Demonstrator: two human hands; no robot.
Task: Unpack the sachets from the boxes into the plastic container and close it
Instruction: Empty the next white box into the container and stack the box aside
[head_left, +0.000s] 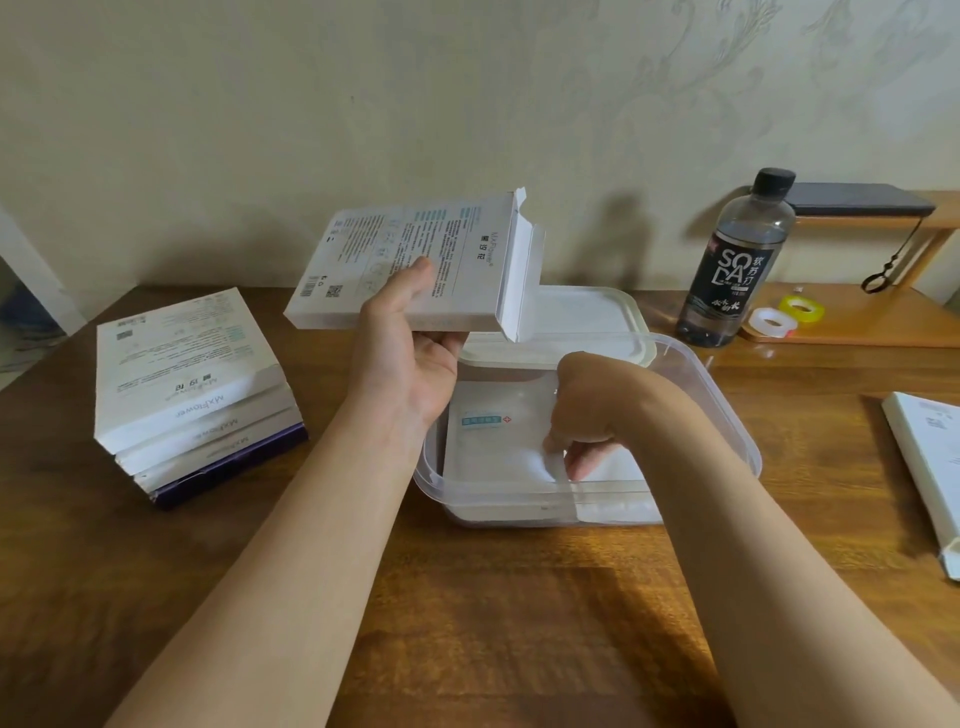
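Head view, one frame.

- Left hand (415, 358): centre of frame, thumb and fingers clamped on a flat white cardboard box (410, 265), raised clear of the surface (493, 597). The box's long axis runs left to right. Its open flap end points right and hangs above the container's far rim.
- Right hand (587, 415): inside the clear rectangular plastic container (737, 431), fingers curled onto the near edge of the white sachets (498, 436) lying flat there.
- White container lid (582, 312): off, just behind the container.
- Stack of unopened-looking white boxes (192, 384): left of frame, nearer the left hand; likely the next source.
- Contents of the held box: cannot tell.
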